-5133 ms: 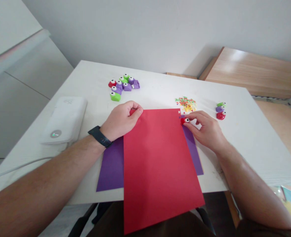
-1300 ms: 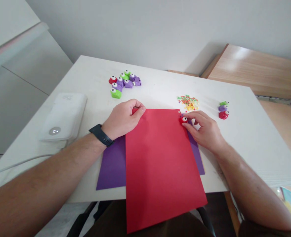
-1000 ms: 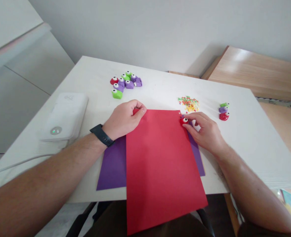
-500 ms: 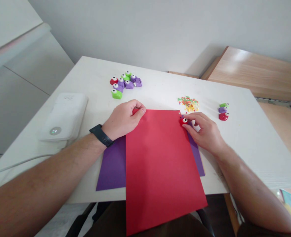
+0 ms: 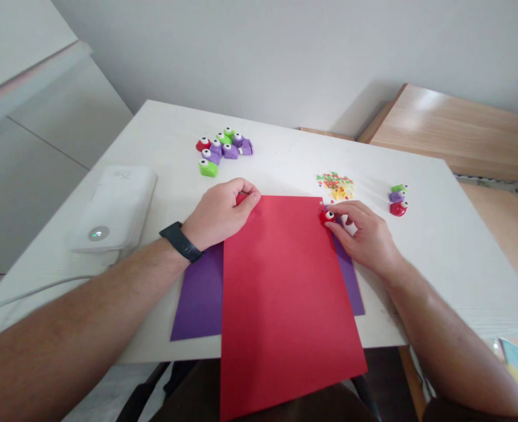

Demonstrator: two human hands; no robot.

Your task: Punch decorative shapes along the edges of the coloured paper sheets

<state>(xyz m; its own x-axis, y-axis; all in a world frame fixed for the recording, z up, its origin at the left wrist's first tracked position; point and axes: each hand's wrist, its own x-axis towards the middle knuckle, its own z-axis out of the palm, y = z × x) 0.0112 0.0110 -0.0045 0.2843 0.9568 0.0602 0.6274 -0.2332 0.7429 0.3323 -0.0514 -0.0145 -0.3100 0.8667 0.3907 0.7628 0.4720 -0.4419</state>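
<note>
A sheet of red paper (image 5: 285, 281) lies over a purple sheet (image 5: 199, 299), its lower end hanging past the table's front edge. My left hand (image 5: 227, 211), with a dark band on the wrist, pinches the red paper's top left corner. Between the thumb and fingers of my right hand (image 5: 359, 231) is a small red craft punch (image 5: 328, 217) with a white eye-shaped button. The punch sits on the red paper's right edge, close to the top corner. A tiny hole shows at that corner, just above the punch.
Paper confetti (image 5: 335, 184) in several colours lies beyond my right hand. Several eye-topped punches (image 5: 223, 146) cluster at the back left, and three more (image 5: 398, 199) stand at the right. A white power bank (image 5: 115, 205) with a cable rests at the left.
The red paper has turned slightly, its lower end swinging a little to the left and its top right corner a little to the right. Both hands keep nearly the same place and grip.
</note>
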